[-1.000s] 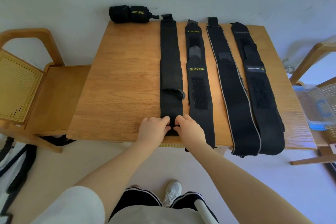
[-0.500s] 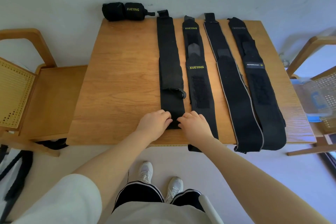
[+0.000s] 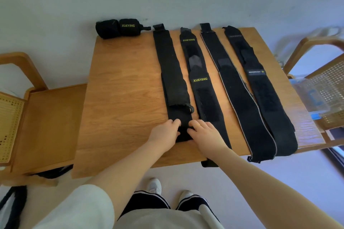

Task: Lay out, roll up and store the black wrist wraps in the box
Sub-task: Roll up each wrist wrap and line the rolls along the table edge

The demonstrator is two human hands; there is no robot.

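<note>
We have both hands on the near end of the leftmost wrist wrap (image 3: 172,72), which lies lengthwise on the table (image 3: 122,98) from the far edge toward the near edge. Our left hand (image 3: 164,134) and right hand (image 3: 203,133) sit side by side, fingers curled down over the rolled near end of that wrap, gripping it between them. Compared with half a second ago, the hands have travelled farther from the near edge, and the flat stretch of wrap between our fingers and the folded flap with the loop (image 3: 190,109) has grown shorter; the roll now sits well in from the near edge, with bare wood behind our wrists.

The other three wraps have not shifted. The XUEYING wrap (image 3: 200,80) lies just right of the one we hold, its near end passing under our right forearm and over the near edge. The grey-edged wrap (image 3: 240,95) and the labelled wrap (image 3: 264,87) lie further right, their near ends overlapping and hanging over the near edge by the right corner. Two rolled wraps (image 3: 119,28) rest at the far left corner, touching each other. The clear box (image 3: 310,96) sits on the chair (image 3: 331,80) beyond the table's right edge.
</note>
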